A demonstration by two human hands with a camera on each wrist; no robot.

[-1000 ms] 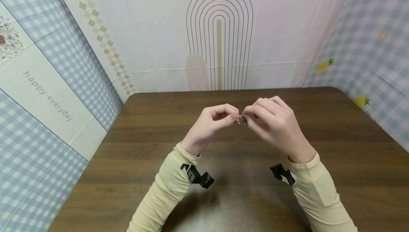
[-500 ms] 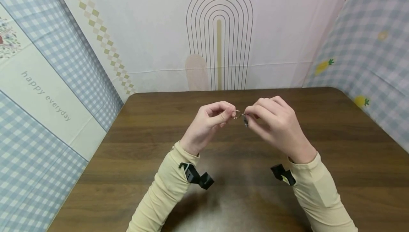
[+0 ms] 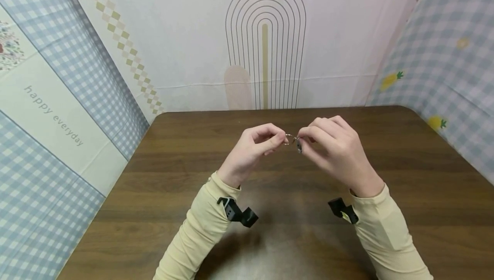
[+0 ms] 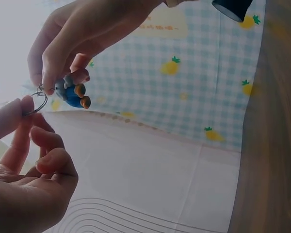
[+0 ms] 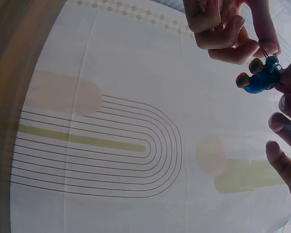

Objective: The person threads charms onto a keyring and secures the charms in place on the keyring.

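While our left hand [image 3: 252, 151] pinched the small metal ring [image 3: 290, 139] between thumb and forefinger, our right hand [image 3: 333, 149] pinched the ring's other side, where the blue figure charm [image 4: 72, 93] with orange feet hung just below our fingertips. Both were held in the air above the wooden table [image 3: 405, 177], between our two hands and clear of its surface. Each grip was only a fingertip hold on thin wire, so we judged that a twist or tug could slip the ring free, dropping the charm onto the table, or let the split coil snap back.
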